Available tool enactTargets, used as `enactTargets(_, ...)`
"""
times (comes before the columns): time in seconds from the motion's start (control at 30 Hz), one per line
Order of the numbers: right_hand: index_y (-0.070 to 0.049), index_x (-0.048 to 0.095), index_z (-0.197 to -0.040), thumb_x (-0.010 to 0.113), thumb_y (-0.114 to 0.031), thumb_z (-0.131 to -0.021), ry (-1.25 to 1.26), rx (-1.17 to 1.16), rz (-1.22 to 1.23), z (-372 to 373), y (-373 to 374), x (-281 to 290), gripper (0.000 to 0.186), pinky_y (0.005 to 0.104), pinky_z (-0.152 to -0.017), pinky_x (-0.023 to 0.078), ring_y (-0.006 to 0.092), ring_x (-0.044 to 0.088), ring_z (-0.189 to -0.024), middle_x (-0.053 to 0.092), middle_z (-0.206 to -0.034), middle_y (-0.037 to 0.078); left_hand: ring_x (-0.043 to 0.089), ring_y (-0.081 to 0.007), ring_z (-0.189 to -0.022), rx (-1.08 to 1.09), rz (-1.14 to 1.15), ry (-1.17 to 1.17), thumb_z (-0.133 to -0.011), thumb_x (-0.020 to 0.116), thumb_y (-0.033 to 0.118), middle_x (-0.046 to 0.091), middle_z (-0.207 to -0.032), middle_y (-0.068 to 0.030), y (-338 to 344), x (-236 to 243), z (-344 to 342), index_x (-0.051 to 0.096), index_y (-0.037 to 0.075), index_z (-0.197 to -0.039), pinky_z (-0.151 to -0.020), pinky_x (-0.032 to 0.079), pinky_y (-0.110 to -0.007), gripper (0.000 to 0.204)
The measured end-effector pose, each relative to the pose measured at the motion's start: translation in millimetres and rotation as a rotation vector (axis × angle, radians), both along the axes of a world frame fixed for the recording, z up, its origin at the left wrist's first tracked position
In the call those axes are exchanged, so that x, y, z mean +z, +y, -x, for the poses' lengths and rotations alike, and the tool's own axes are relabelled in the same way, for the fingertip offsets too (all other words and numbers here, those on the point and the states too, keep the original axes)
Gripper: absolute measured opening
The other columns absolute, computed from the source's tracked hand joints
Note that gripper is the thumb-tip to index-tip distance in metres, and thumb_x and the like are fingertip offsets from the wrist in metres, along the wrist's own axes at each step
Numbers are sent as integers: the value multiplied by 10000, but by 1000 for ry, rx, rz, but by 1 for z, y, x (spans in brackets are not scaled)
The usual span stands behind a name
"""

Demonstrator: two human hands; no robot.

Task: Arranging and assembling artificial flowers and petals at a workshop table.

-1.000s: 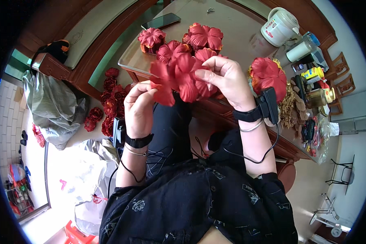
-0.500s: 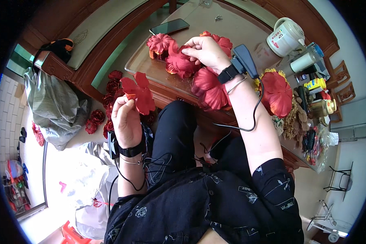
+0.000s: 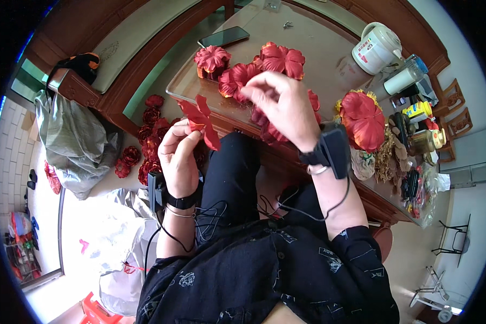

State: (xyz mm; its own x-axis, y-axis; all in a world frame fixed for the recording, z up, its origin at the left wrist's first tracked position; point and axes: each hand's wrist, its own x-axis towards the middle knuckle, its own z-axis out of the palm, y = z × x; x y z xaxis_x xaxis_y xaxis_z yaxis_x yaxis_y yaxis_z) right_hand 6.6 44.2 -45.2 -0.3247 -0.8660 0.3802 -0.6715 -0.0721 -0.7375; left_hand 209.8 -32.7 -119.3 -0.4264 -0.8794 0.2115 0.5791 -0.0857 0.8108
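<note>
In my left hand, thumb and fingers pinch a red fabric petal piece with an orange patch near the grip; it stands up with its lobes spread. My right hand is raised above the table's near edge, fingers bent and slightly apart, with nothing visible between them. Just beyond its fingertips lies a stack of red petals. Another red petal stack sits to the left, and a broad red petal stack lies behind. Under my right hand, more red petals are partly hidden.
A phone lies on the glass-topped table. At right stand a white kettle, a jar and a red petal pile with yellow edges. Dark red flowers hang at left beside a grey sack.
My right hand has let go of the red petals on the table and drawn back toward me. My left hand has shifted right, tilting its petal piece.
</note>
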Motion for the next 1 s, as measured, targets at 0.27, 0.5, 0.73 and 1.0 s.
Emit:
enactTargets(0.27, 64, 569, -1149, 691, -252, -885, -658, 194, -2, -46, 75, 0, 429, 234, -728, 504, 78, 609, -840, 662, -929, 69, 581, -264, -997, -21, 720, -415, -748, 725, 22, 576, -1093, -141, 53, 34, 24, 668, 29, -934, -871, 463, -349, 195)
enactTargets(0.5, 27, 637, -1035, 619, -135, -932, -779, -3, 200, -18, 114, -12, 193, 189, -648, 461, 14, 552, -726, 647, -847, -17, 510, -205, -1145, -378, 292, -318, -790, 781, 182, 514, -1243, -136, 72, 40, 49, 303, 25, -1402, -941, 446, -352, 792)
enactTargets(0.73, 25, 629, -1072, 615, -119, -932, -914, 43, 248, -13, 152, -2, 201, 187, -748, 479, 31, 584, -835, 664, -922, 1, 594, -180, -1074, -1036, -453, -95, -888, 661, 148, 592, -1194, -108, 71, 46, 76, 463, -10, -1289, -908, 491, -360, 475)
enactTargets(1.0, -24, 615, -846, 660, -164, -909, -576, -250, 227, 14, 188, 9, 160, 178, -512, 242, -28, 344, -602, 449, -666, -111, 635, -109, -943, -1003, -234, -44, -872, 637, 20, 672, -1028, -24, 82, 71, 123, 631, 47, -1070, -873, 491, -281, 200)
